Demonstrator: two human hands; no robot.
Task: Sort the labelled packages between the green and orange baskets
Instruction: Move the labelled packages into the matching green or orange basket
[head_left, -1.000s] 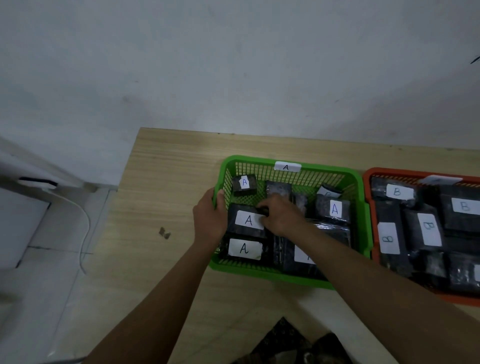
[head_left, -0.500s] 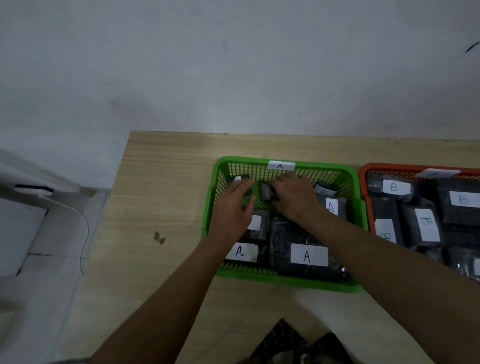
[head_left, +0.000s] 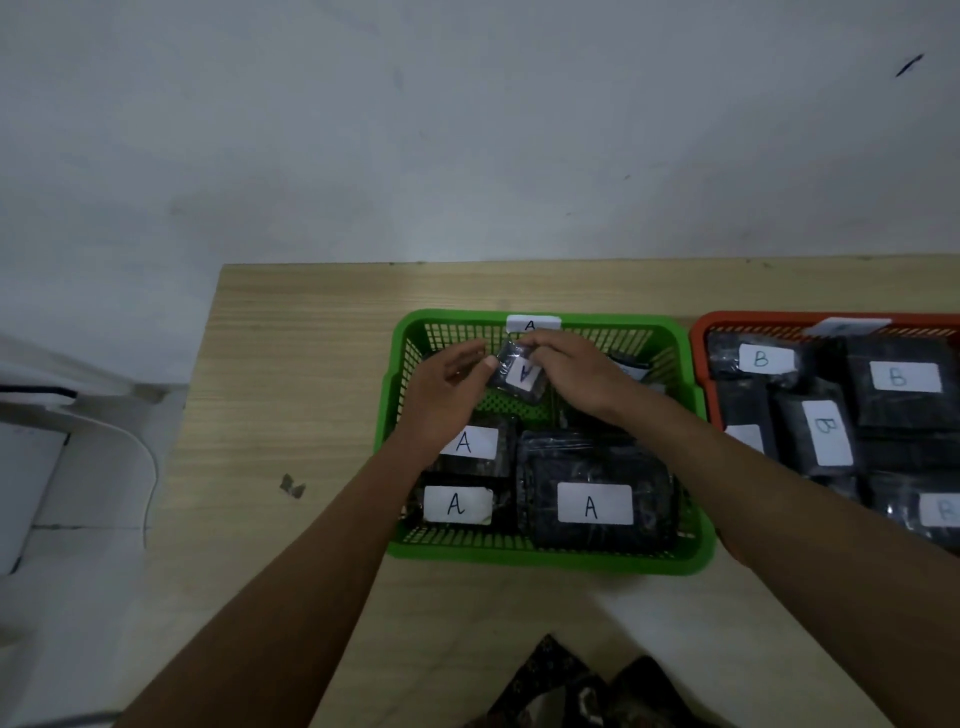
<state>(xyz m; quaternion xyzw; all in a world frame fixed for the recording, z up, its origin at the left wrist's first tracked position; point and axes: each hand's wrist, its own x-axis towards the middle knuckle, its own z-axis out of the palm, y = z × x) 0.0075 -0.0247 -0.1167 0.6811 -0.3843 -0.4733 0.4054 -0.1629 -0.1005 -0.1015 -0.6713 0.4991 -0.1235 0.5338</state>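
small a pack held over the green basket

both hands meet at the back of the green basket (head_left: 545, 558). the right hand (head_left: 576, 376) has its fingers closed on a small pack (head_left: 521, 375) marked a, label upside down and tilted, lifted above the mesh floor. the left hand (head_left: 447, 387) is loosely curled, thumb tip touching the pack's edge; whether it grips, i cannot tell. other a packs lie in front, b packs in the orange basket (head_left: 698, 343) on the counter (head_left: 311, 364). likely step: arranging. next, it seems, set it down on the bare patch underneath.
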